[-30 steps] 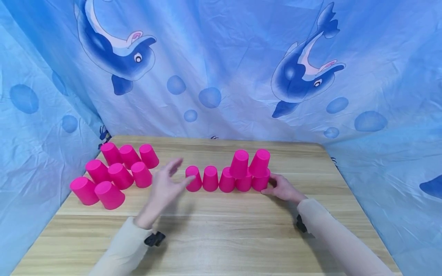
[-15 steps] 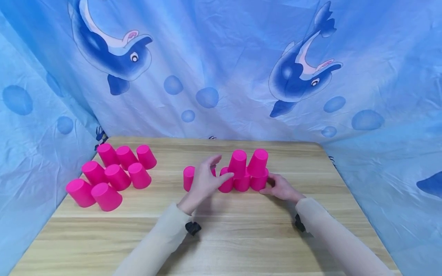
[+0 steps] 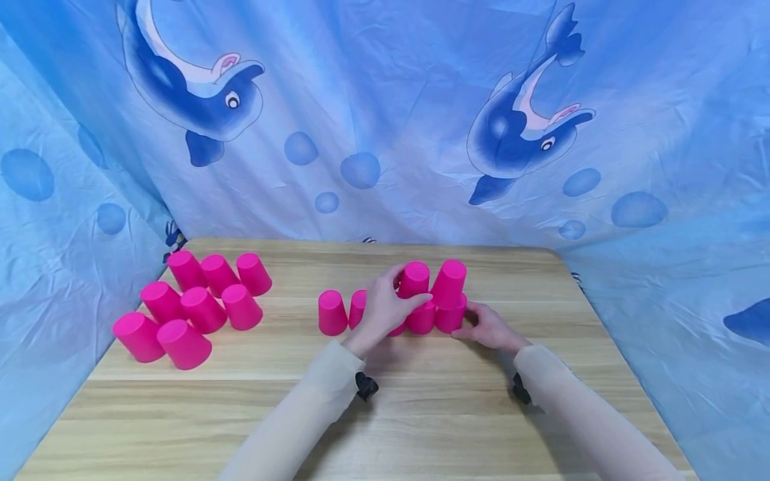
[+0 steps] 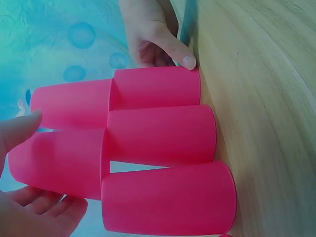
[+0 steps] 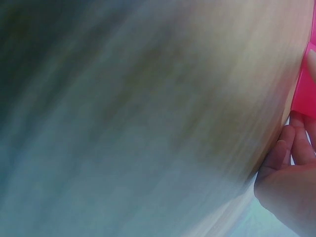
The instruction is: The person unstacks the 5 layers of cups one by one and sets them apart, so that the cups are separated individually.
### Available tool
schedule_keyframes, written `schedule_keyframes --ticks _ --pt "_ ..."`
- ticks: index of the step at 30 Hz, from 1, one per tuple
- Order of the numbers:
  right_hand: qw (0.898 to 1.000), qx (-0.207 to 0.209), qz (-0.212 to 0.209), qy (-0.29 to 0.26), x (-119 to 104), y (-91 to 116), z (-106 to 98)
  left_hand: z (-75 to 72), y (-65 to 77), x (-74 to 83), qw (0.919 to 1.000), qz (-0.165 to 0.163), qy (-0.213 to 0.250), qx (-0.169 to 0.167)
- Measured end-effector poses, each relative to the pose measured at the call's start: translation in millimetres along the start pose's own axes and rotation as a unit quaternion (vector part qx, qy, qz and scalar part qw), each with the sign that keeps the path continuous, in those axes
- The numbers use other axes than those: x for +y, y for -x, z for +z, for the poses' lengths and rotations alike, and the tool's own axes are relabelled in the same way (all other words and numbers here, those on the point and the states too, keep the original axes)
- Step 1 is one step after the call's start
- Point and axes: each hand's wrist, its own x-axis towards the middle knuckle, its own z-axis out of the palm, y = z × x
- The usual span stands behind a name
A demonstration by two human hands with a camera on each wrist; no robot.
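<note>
Upside-down pink cups stand in a row on the table, with two more set on top at the row's right end. My left hand point(image 3: 381, 310) is around the left upper cup point(image 3: 414, 279); the left wrist view has the thumb on one side of this cup point(image 4: 59, 160) and the fingers on the other. Beside it stands the right upper cup point(image 3: 449, 284). My right hand point(image 3: 490, 327) holds the rightmost bottom cup point(image 3: 449, 318) at its side, thumb in front near the rim. The left hand partly hides the middle of the row; the leftmost cup point(image 3: 332, 312) shows fully.
Several more upside-down pink cups point(image 3: 203, 310) stand in a loose group at the left of the wooden table point(image 3: 421, 421). A blue curtain with dolphins point(image 3: 385, 120) hangs behind the table and along its sides.
My left hand has moved right, from beside the row's left end to the left upper cup, and its fingers have come around it. The right hand stays at the rightmost bottom cup.
</note>
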Motion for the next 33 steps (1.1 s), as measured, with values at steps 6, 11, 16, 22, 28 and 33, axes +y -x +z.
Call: schedule_keyframes --ticks 6,11,16,22,28,33 --pt "1.0 0.0 -0.004 0.002 0.7 -1.3 2.5 -3.2 -0.5 0.9 0.9999 -0.003 0.01 0.003" --pt "1.0 -0.003 -0.014 0.002 1.7 -1.6 3.8 -18.0 8.8 4.3 0.9995 0.004 0.029 0.007" --pt "1.0 -0.004 -0.024 -0.001 0.9 -0.8 4.2 -39.6 22.4 1.5 0.9982 0.03 0.044 0.026" --pt "1.0 -0.007 -0.016 -0.001 0.3 -1.7 3.7 -71.5 42.5 -11.4 0.997 0.038 0.039 0.054" --pt "1.0 -0.006 -0.024 -0.002 2.1 -1.4 1.9 -108.0 64.9 -25.5 0.9971 0.021 0.032 0.067" --pt "1.0 -0.005 -0.021 -0.003 4.4 0.1 0.2 -135.8 81.1 -40.2 0.9969 -0.003 0.015 0.077"
